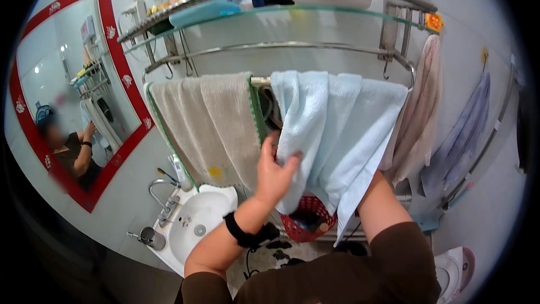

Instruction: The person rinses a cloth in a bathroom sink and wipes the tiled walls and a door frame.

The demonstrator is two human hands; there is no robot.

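The blue towel (360, 129) hangs toward the right end of the rack (292, 45), apparently being straightened. The left hand (275, 174), fingers parted, is at its left edge; the right hand is hidden, hold unclear. Evening it likely calls for pinching that edge.

A red-framed mirror (59, 76) hangs on the pale wall (126, 183).

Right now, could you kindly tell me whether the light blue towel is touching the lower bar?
Touching: the head view shows the light blue towel draped over the lower bar, which shows bare at the towel's left.
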